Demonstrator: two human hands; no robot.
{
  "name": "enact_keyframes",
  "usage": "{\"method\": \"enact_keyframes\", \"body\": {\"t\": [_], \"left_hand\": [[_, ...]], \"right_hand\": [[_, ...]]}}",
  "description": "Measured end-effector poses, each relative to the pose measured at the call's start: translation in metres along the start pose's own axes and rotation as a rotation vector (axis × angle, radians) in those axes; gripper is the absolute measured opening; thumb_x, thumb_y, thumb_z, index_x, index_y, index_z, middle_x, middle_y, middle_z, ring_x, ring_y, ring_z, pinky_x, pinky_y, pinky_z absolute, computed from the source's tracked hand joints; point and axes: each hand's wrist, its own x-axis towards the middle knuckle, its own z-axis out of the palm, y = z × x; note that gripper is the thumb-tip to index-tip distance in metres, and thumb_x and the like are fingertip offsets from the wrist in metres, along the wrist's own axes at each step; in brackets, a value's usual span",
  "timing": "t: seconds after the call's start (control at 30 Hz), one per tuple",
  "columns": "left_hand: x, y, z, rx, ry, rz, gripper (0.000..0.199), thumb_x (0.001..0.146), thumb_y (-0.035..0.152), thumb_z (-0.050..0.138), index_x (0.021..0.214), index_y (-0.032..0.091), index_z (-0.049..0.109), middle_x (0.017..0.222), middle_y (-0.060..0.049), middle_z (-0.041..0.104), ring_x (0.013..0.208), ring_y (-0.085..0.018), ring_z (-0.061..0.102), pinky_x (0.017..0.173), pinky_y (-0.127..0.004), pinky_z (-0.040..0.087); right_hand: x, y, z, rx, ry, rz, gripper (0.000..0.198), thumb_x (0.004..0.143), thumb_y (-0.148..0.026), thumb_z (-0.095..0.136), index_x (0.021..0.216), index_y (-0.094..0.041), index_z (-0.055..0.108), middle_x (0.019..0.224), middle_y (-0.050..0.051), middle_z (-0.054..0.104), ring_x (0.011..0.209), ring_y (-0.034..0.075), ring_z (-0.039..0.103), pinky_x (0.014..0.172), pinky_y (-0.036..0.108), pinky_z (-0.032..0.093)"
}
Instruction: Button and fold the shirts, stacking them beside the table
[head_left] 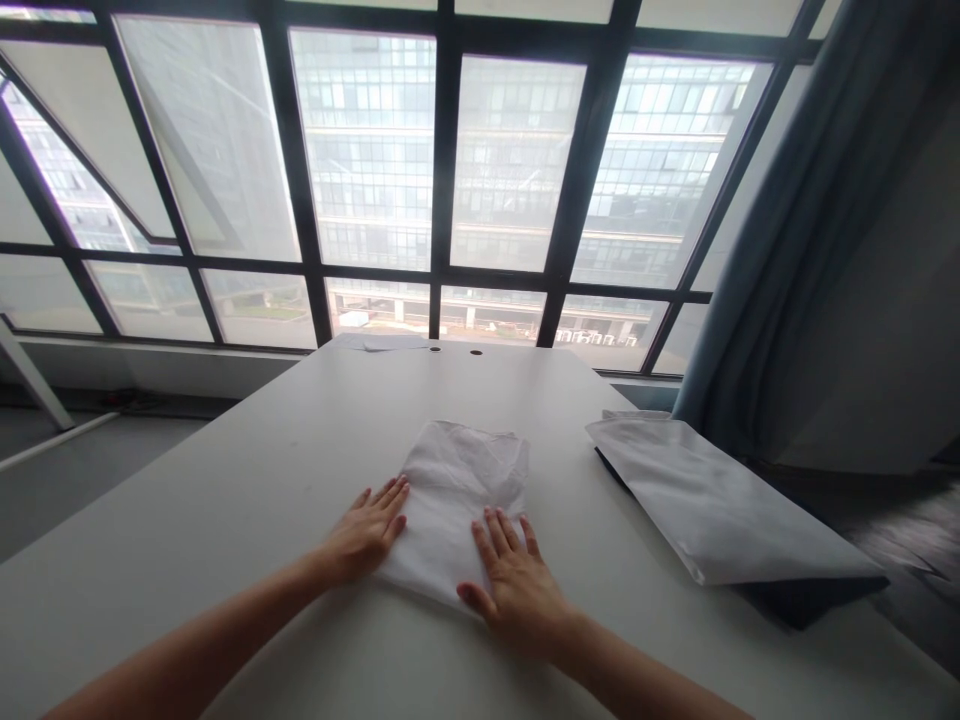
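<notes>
A folded white cloth (457,490) lies flat on the white table (300,470), lightly creased toward its far end. My left hand (369,530) rests on its left edge, palm down, with the fingers stretched out. On the cloth's right side lies my right hand (517,580), its fingers spread and its thumb pointing left. Neither hand grips anything. What kind of cloth item this is, the folds do not show.
Right of my hands, a white folded sheet (735,500) lies over something dark (806,600) near the table's right edge. A thin white sheet (386,343) is at the far end, near two small holes. Windows stand beyond; a blue-grey curtain (757,260) hangs at right.
</notes>
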Motion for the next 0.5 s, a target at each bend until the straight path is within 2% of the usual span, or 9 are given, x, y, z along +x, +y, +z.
{"method": "enact_keyframes", "body": {"t": [0.1, 0.17, 0.23, 0.3, 0.37, 0.43, 0.5], "left_hand": [[0.022, -0.015, -0.013, 0.060, -0.022, -0.050, 0.057, 0.101, 0.036, 0.023, 0.155, 0.016, 0.028, 0.161, -0.011, 0.022, 0.150, -0.024, 0.019, 0.120, -0.053, 0.015], [0.036, -0.015, -0.021, 0.134, 0.035, -0.081, 0.055, 0.100, 0.031, 0.028, 0.152, 0.015, 0.035, 0.160, -0.014, 0.025, 0.150, -0.026, 0.020, 0.119, -0.056, 0.012], [0.043, -0.002, -0.026, 0.190, 0.166, -0.115, 0.053, 0.099, 0.027, 0.031, 0.148, 0.010, 0.042, 0.158, -0.018, 0.028, 0.150, -0.028, 0.020, 0.120, -0.055, 0.010], [0.041, 0.019, -0.024, 0.183, 0.274, -0.088, 0.053, 0.101, 0.029, 0.028, 0.146, 0.006, 0.045, 0.158, -0.020, 0.028, 0.149, -0.028, 0.021, 0.121, -0.052, 0.011], [0.030, 0.042, -0.016, 0.121, 0.262, 0.041, 0.058, 0.103, 0.040, 0.024, 0.147, 0.008, 0.044, 0.158, -0.018, 0.028, 0.150, -0.026, 0.021, 0.122, -0.049, 0.014], [0.017, 0.058, -0.004, 0.059, 0.181, 0.157, 0.064, 0.101, 0.052, 0.026, 0.150, 0.013, 0.040, 0.160, -0.015, 0.026, 0.150, -0.027, 0.020, 0.121, -0.050, 0.016], [0.007, 0.066, 0.005, 0.014, 0.101, 0.194, 0.069, 0.099, 0.058, 0.028, 0.153, 0.016, 0.035, 0.160, -0.013, 0.024, 0.150, -0.027, 0.019, 0.121, -0.051, 0.017]], "right_hand": [[0.000, -0.015, 0.004, 0.028, -0.002, -0.055, 0.080, 0.096, -0.063, 0.031, 0.156, -0.011, 0.027, 0.162, 0.018, 0.014, 0.151, 0.035, 0.007, 0.120, 0.057, -0.005], [0.007, -0.024, -0.002, 0.048, -0.010, -0.156, 0.074, 0.097, -0.057, 0.034, 0.156, -0.013, 0.026, 0.162, 0.015, 0.015, 0.151, 0.032, 0.008, 0.121, 0.055, -0.003], [0.020, -0.026, -0.013, 0.066, -0.003, -0.298, 0.073, 0.097, -0.055, 0.039, 0.156, -0.015, 0.026, 0.162, 0.012, 0.018, 0.151, 0.029, 0.011, 0.122, 0.051, 0.000], [0.037, -0.019, -0.025, 0.075, 0.027, -0.404, 0.072, 0.096, -0.054, 0.042, 0.156, -0.016, 0.028, 0.161, 0.012, 0.024, 0.151, 0.026, 0.014, 0.123, 0.048, 0.004], [0.054, 0.001, -0.033, 0.066, 0.061, -0.412, 0.068, 0.098, -0.051, 0.040, 0.154, -0.015, 0.031, 0.160, 0.012, 0.029, 0.150, 0.024, 0.018, 0.123, 0.047, 0.009], [0.071, 0.034, -0.037, 0.030, 0.071, -0.326, 0.065, 0.099, -0.049, 0.037, 0.153, -0.013, 0.035, 0.159, 0.014, 0.030, 0.149, 0.024, 0.021, 0.122, 0.047, 0.013], [0.086, 0.074, -0.039, -0.023, 0.047, -0.239, 0.068, 0.098, -0.053, 0.036, 0.152, -0.011, 0.035, 0.160, 0.014, 0.028, 0.149, 0.025, 0.020, 0.122, 0.047, 0.013]]}}
